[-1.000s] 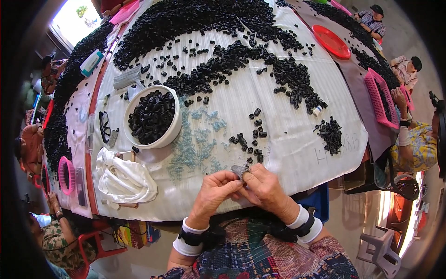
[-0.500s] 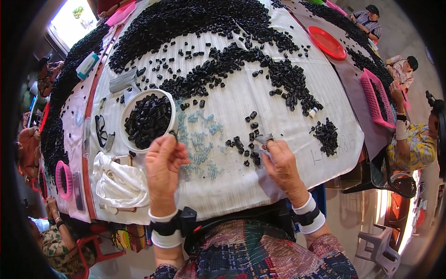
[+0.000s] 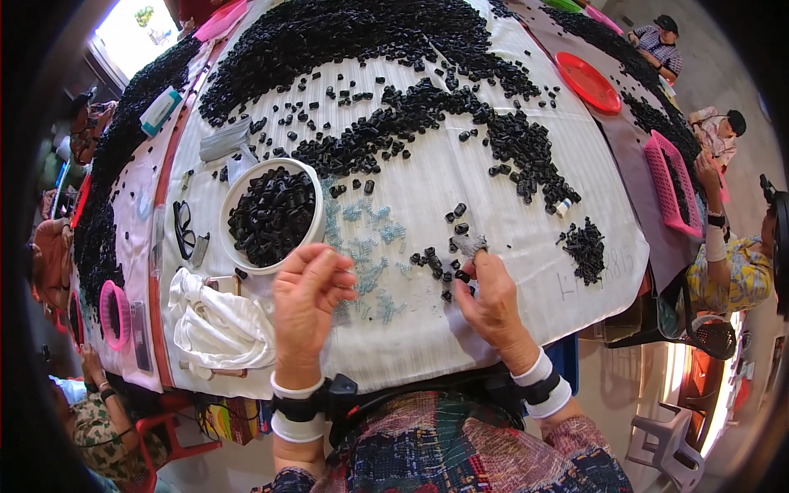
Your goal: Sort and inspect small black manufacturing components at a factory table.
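My left hand [image 3: 314, 300] is raised beside the white bowl [image 3: 312, 185], which is full of small black plastic parts. Its thumb and forefinger are pinched together; anything between them is too small to make out. My right hand [image 3: 496, 302] has its fingers closed on a small grey bundle [image 3: 468, 245], low over the cloth. Several loose black plastic parts [image 3: 429, 261] lie just left of that hand. Between the bowl and these parts, small pale-blue clear springs [image 3: 366, 255] are scattered on the white cloth.
A big heap of black parts [image 3: 345, 33] covers the far table. A smaller black pile [image 3: 585, 251] lies right of my hand. Eyeglasses [image 3: 182, 226], a white cloth bundle [image 3: 218, 324] and a grey bundle [image 3: 223, 141] are on the left. Other people sit at both sides.
My left hand has moved slightly right and down, away from the bowl's rim; the small dark piece at its fingertips no longer shows. My right hand still holds the grey bundle. The whole view has shifted slightly.
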### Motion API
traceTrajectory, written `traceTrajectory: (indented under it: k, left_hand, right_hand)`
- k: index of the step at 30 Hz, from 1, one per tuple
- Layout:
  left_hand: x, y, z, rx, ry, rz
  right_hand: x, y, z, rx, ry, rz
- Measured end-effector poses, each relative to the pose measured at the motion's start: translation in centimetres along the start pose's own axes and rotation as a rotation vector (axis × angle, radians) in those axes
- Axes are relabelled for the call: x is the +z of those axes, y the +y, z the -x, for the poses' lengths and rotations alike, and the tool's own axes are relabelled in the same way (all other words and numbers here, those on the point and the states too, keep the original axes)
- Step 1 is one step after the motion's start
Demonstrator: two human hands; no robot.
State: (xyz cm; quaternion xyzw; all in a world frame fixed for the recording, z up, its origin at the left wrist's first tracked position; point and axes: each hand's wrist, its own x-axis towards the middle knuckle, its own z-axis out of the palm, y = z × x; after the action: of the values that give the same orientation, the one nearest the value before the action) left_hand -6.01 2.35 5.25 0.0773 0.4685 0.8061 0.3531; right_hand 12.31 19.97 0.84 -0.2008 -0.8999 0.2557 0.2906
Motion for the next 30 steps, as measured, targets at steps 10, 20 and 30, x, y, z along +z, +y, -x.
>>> traceTrajectory:
  k: [10, 20, 30]
  left_hand:
    - [3.9, -5.0, 3.4, -0.303, -0.231, -0.017]
    - [1.4, -3.6, 3.7, -0.155, -0.089, 0.128]
    - [-0.5, -4.2, 4.5, -0.16, 0.002, 0.107]
  right_hand:
    - [-0.2, -4.9, -0.1, -0.271, 0.085, -0.207]
    - [-1.8, -2.8, -0.1, -0.085, 0.088, -0.221]
    - [0.0, -2.2, 0.6, -0.151, -0.014, -0.106]
